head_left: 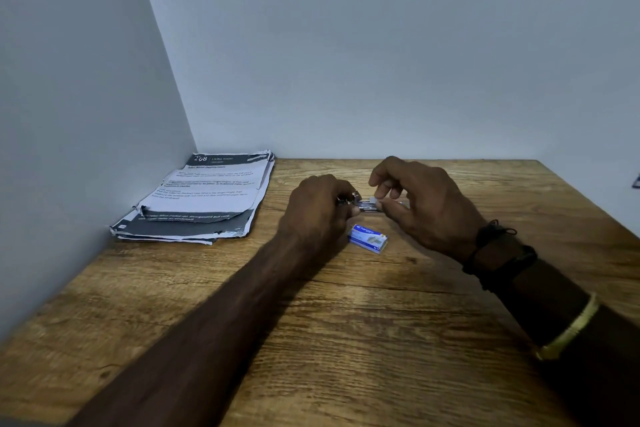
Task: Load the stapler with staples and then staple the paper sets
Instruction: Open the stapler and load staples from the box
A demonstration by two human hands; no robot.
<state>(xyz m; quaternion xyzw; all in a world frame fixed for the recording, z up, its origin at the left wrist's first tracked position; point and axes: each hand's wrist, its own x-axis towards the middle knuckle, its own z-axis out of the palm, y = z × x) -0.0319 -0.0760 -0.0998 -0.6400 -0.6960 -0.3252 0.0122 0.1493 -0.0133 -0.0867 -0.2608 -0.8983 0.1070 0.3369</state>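
Staple box (367,238) shut, contents hidden, on tabletop (346,340) just below both hands; left hand (318,208) grips stapler (367,206), right hand (415,201) pinches a small piece at it; papers (204,198) left.

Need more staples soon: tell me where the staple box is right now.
In the head view, the blue staple box lies on the wooden table, just in front of and between the left hand and right hand, right of the paper stack.
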